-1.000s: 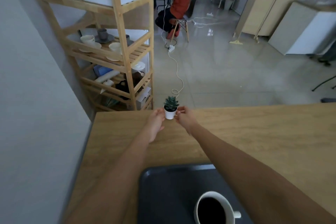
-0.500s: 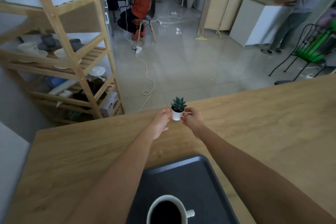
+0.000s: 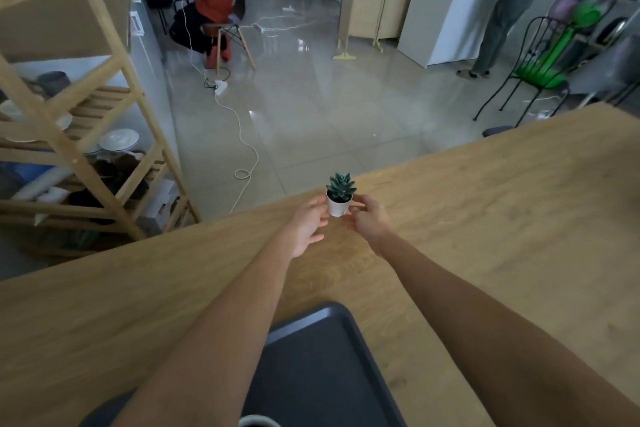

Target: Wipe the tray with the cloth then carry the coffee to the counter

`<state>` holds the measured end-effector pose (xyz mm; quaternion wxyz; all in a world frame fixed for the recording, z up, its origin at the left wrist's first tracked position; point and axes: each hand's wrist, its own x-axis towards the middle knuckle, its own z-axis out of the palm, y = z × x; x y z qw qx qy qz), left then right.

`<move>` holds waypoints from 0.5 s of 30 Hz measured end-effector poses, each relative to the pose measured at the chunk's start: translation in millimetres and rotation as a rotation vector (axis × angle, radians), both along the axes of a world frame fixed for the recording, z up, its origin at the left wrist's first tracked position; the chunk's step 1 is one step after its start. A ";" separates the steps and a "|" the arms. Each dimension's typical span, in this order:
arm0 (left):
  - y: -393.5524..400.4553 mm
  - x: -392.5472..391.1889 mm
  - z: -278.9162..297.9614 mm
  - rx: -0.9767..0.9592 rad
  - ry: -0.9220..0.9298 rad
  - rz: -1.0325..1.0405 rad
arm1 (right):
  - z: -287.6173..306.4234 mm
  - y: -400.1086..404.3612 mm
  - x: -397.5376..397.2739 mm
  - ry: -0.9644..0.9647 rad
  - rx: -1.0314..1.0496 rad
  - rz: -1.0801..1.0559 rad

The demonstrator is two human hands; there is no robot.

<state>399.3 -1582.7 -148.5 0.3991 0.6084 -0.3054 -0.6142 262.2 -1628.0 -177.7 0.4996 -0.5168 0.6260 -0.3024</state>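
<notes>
Tray lies untouched; left hand touches the plant pot with relaxed fingers, right hand curls fingers round it.

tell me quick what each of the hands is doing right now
left hand: open, fingers resting against the plant pot
right hand: holding the plant pot

coffee cup: only rim, cut by bottom edge | tray: partly under forearms | shelf: contents blurred
</notes>
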 end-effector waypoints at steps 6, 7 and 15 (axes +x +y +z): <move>-4.4 -9.3 1.2 -0.012 0.078 -0.007 | -0.8 -6.0 -5.5 -0.112 0.055 0.007; -4.1 -9.3 1.9 -0.011 0.076 -0.011 | 0.4 -4.9 -5.2 -0.127 0.063 0.010; 12.7 6.6 13.4 -0.020 -0.039 -0.043 | 8.6 7.7 -6.8 -0.169 0.078 0.056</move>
